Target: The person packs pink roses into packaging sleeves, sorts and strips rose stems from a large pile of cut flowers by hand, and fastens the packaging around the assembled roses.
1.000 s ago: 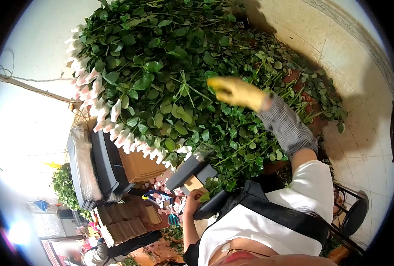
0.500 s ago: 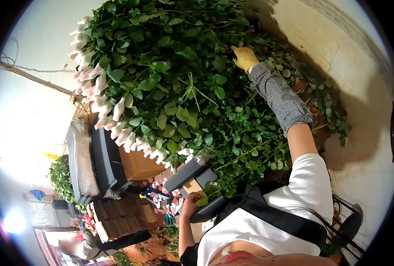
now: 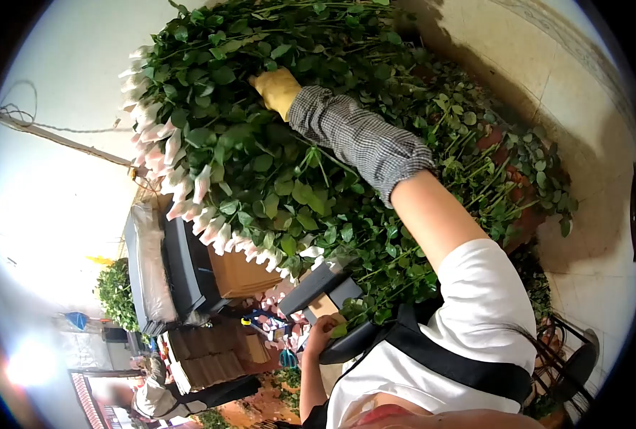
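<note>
R hand point(image 3: 276, 91) sitting amid stems point(image 3: 312, 193), L hand point(image 3: 319, 334) resting by cardbd point(image 3: 323, 307); can't tell grips. Netted buds point(image 3: 173, 146) lying past R.

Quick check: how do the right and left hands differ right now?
Covering: the right hand wears a yellow glove; the left hand is bare.
Sleeve: a checked sleeve runs up from the right wrist; the left wrist is uncovered.
Pose: the right hand reaches far out over the foliage; the left hand is nearer the white shirt.
Shared: both have green leaves beside them.
</note>
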A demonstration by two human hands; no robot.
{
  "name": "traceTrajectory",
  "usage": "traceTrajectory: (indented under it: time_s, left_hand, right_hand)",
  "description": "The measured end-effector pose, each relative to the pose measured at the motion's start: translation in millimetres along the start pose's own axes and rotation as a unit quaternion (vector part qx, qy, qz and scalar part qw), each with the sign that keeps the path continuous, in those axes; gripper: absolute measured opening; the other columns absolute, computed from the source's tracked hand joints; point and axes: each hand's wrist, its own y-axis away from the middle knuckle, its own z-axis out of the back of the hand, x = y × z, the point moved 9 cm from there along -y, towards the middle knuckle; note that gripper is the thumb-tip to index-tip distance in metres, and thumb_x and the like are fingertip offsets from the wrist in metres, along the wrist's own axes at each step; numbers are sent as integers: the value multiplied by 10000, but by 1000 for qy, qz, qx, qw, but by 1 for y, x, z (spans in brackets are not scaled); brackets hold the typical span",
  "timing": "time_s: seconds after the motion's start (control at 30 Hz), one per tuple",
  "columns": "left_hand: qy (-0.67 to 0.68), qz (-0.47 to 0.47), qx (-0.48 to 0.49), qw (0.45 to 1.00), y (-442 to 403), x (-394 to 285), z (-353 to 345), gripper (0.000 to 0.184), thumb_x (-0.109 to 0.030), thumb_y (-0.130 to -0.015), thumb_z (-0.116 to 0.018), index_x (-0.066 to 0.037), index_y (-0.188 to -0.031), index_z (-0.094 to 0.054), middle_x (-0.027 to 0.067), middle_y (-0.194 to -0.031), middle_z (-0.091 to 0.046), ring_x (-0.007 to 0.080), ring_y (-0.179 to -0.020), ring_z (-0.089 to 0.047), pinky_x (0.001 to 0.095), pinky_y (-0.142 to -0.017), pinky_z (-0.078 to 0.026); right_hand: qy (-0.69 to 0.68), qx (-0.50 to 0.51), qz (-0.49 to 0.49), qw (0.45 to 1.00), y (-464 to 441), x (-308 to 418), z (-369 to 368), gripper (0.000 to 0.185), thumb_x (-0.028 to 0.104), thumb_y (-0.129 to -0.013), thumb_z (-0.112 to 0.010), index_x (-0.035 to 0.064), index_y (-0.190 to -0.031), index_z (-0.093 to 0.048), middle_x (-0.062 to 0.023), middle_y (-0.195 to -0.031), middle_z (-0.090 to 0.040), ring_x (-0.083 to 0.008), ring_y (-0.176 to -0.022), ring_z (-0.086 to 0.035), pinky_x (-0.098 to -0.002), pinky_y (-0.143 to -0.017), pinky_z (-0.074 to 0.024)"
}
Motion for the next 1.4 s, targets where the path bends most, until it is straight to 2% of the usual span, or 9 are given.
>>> traceTrajectory:
  time_s: [0.23,0.37,0.57,0.67,0.77,0.93,0.97,1.07,1.4]
  left_hand:
    - [5,0,-16,1000,-3,-1,-1,174,-10,-826,-730,-14,-988,-667,30,-921,-594,118,-791,-557,264,-732,-477]
    - [-35,9,-6,999,0,-13,-1,197,3,-822,-708,-11,-1014,-665,33,-908,-623,132,-794,-574,267,-733,-479]
    - [-43,-41,-3,998,-6,0,-2,231,28,-789,-686,-6,-1015,-655,70,-906,-631,160,-789,-573,287,-725,-477]
    - [-58,-28,10,998,-3,-7,-1,292,35,-756,-701,0,-1042,-654,89,-935,-639,182,-814,-588,300,-747,-488]
    - [-60,-44,-10,997,-3,-8,2,335,45,-737,-698,4,-1067,-653,95,-949,-641,191,-846,-605,302,-785,-500]
    - [-46,-37,6,998,-7,-6,-2,310,44,-741,-671,17,-1049,-644,92,-935,-634,192,-851,-611,298,-788,-502]
    - [-42,-39,16,998,-8,1,-4,299,38,-742,-670,19,-1039,-642,92,-930,-632,190,-845,-609,295,-783,-501]
    - [-34,-52,15,998,-7,-5,-2,287,13,-733,-680,20,-1016,-636,95,-919,-626,183,-830,-605,293,-762,-499]
    - [-29,-88,5,996,-7,-5,-5,268,-19,-740,-703,4,-1001,-649,114,-918,-652,230,-814,-631,328,-764,-516]
  right_hand:
    - [2,-67,-44,997,51,12,25,396,43,-788,-633,91,-1178,-682,-102,-1026,-724,-296,-934,-692,-388,-821,-549]
    - [45,-379,10,924,122,28,61,341,112,-758,-723,107,-1094,-666,-58,-976,-717,-251,-971,-683,-406,-914,-509]
    - [43,-81,87,992,150,59,10,264,93,-873,-578,157,-1099,-699,-78,-896,-737,-291,-838,-721,-399,-730,-557]
    - [-8,-4,26,1000,170,65,14,284,108,-874,-603,148,-1138,-698,-114,-932,-730,-297,-943,-691,-422,-903,-521]
    - [109,-156,108,976,185,78,41,712,303,-878,-698,116,-1495,-396,-118,-1410,-557,-317,-1320,-499,-450,-1145,-355]
    - [453,-188,-89,867,141,6,-35,618,149,-1004,-385,152,-1592,-192,-127,-1590,-331,-285,-1439,-355,-472,-1202,-275]
    - [129,-222,-28,966,144,5,-19,649,113,-979,-436,144,-1589,-216,-140,-1533,-427,-280,-1391,-424,-452,-1192,-291]
    - [94,-163,-55,981,120,1,-2,549,75,-787,-672,101,-1328,-584,-86,-1059,-704,-287,-1053,-647,-444,-1054,-432]
    - [120,-174,29,977,304,74,85,130,59,-788,-612,126,-883,-671,-51,-777,-650,-258,-840,-653,-428,-925,-484]
